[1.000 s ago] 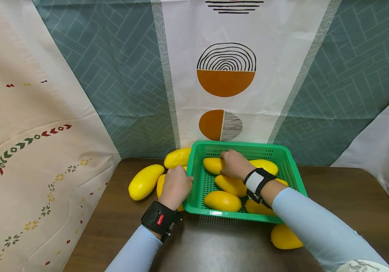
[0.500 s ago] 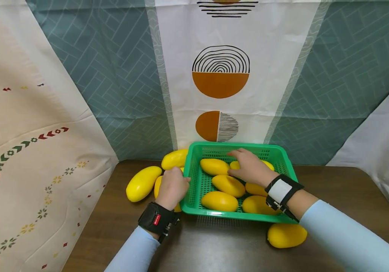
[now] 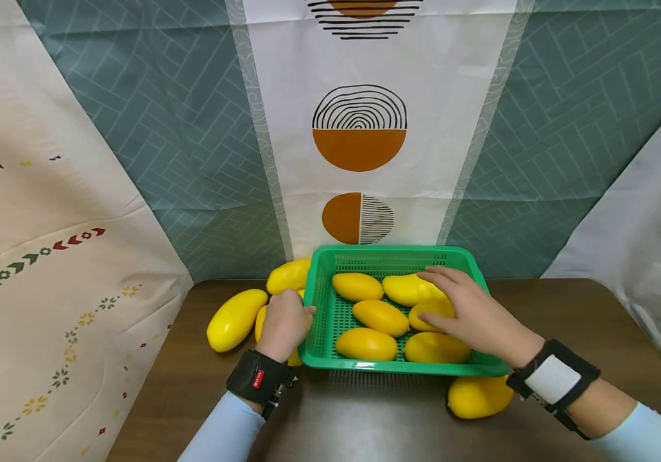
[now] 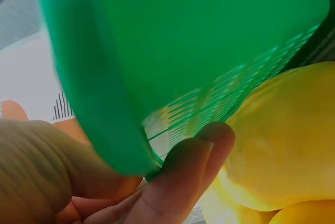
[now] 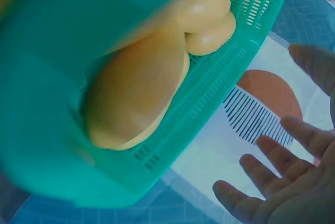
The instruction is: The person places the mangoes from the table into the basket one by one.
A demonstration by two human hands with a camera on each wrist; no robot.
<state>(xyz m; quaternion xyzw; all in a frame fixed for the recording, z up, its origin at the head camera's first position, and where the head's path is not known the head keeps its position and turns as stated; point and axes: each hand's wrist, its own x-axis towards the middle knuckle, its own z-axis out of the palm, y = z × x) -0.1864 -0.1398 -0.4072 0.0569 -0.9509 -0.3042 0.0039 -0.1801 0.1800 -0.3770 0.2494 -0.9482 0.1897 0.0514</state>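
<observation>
A green plastic basket (image 3: 388, 367) with slotted walls stands on the table against the back cloth. Several yellow mangoes (image 3: 367, 344) lie in it, spread over its floor. At the basket's left side my left hand (image 3: 287, 326) grips the rim; in the left wrist view, thumb and fingers pinch the basket's edge (image 4: 78, 82). My right hand (image 3: 475, 316) hovers over the basket's right side with fingers spread, holding nothing. Seen from the right wrist, its fingers (image 5: 272, 177) are apart from the basket wall (image 5: 209, 82).
Left of the basket, several more mangoes (image 3: 237, 319) lie on the brown table (image 3: 365, 423), some partly hidden by the left hand. Another mango (image 3: 477, 398) sits in front of the basket's right corner. Patterned cloth (image 3: 209, 160) hangs behind, and a cream cloth (image 3: 76, 269) covers the left side.
My right hand has let go of the mango at the back left of the basket and moved right, its fingers opening out. The left hand stays on the rim.
</observation>
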